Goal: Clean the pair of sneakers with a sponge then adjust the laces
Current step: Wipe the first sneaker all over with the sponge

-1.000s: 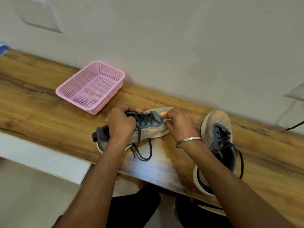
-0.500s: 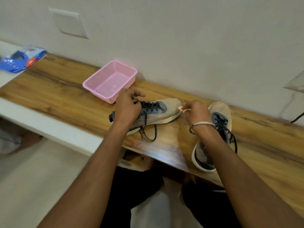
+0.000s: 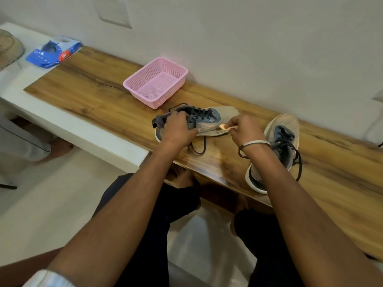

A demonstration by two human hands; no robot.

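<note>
Gripping the near sneaker (image 3: 207, 118) at its collar on the wooden shelf (image 3: 103, 94), the left hand (image 3: 179, 129) steadies it; the right hand (image 3: 245, 129) pinches a small orange sponge (image 3: 223, 126) against its side. The 2nd sneaker (image 3: 284, 139) lies just right.

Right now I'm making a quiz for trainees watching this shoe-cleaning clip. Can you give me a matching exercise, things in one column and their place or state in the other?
Things:
1. pink basket
2. orange sponge
3. left sneaker
4. right sneaker

Places or states:
A. gripped at the collar by the left hand
B. standing untouched beyond the right forearm
C. pinched in the right hand
D. near the wall, holding nothing

Pairs: 1-D, 2-C, 3-A, 4-B
</note>
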